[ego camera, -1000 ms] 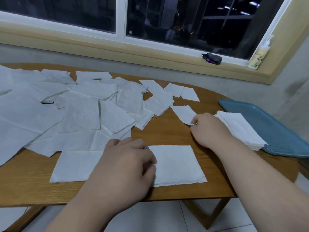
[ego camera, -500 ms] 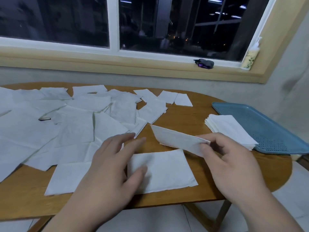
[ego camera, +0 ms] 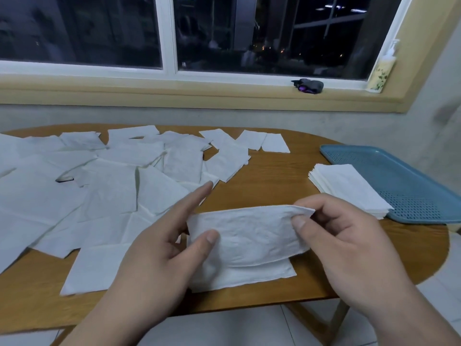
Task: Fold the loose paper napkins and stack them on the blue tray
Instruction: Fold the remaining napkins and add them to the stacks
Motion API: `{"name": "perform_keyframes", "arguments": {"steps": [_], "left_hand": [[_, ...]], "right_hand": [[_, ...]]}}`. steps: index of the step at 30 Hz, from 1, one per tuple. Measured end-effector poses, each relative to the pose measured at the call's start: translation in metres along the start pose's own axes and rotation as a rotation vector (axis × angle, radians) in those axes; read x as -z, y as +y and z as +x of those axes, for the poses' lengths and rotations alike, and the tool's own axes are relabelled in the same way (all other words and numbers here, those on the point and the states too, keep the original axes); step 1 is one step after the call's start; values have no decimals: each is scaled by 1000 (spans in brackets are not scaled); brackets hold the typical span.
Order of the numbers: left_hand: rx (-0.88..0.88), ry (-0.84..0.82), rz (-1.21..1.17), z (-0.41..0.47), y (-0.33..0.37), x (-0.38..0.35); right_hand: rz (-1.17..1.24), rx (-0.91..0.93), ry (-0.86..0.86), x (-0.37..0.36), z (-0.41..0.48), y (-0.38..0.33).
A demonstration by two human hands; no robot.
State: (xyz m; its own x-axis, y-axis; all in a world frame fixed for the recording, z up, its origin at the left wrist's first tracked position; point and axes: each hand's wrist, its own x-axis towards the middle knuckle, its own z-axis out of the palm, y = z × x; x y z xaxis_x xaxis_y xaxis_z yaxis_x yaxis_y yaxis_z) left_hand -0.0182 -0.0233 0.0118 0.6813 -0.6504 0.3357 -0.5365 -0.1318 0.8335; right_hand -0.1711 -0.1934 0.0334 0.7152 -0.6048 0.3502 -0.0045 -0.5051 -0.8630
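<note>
Scene: A person works at a wooden table [ego camera: 274,178] below a night-dark window [ego camera: 249,33], filmed from a head-worn camera looking down on both hands.
Held napkin: A white paper napkin [ego camera: 249,233] is raised just above the table's near edge and stretched between the two hands. Its top edge is bowed and its face is creased.
Left hand: The left hand [ego camera: 159,248] holds the napkin's left end with the thumb laid on the near face. The forefinger points straight out, clear of the paper, and the other fingers are hidden behind the sheet.
Right hand: The right hand [ego camera: 349,245] pinches the napkin's upper right corner between thumb and forefinger, the remaining fingers curled beneath.
Under the hands: A folded sheet [ego camera: 249,278] lies flat on the table directly below the held napkin.
Loose napkins: The loose napkins [ego camera: 99,191] overlap across the table's left half and far side.
Folded stack: A neat stack of folded napkins [ego camera: 349,188] rests on the near left corner of the blue tray [ego camera: 411,176], partly overhanging onto the table.
Tray: It lies at the table's right end, and its floor is perforated.
Sill: A small dark object [ego camera: 308,86] with a purple spot lies near a pump bottle [ego camera: 381,71] standing in the right corner.
Writing: The bottle's pale floral label carries print too small to read.
</note>
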Motion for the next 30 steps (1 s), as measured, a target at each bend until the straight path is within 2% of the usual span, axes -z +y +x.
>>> {"name": "perform_keyframes", "arguments": {"steps": [8,14,18,25,30], "left_hand": [[43,-10,19,1,-8,3],[71,14,59,5,-17,3],[107,6,72,6,-21,3],[107,-35,235,8,-23,0],[166,4,88,8,-17,1]], "right_hand": [[84,-174,51,-21,4,14],[30,-110,47,-23,4,11],[-29,-145,29,-24,6,14],[-94,-214,28,-28,8,26],[-26,-226,63,-22,7,24]]}}
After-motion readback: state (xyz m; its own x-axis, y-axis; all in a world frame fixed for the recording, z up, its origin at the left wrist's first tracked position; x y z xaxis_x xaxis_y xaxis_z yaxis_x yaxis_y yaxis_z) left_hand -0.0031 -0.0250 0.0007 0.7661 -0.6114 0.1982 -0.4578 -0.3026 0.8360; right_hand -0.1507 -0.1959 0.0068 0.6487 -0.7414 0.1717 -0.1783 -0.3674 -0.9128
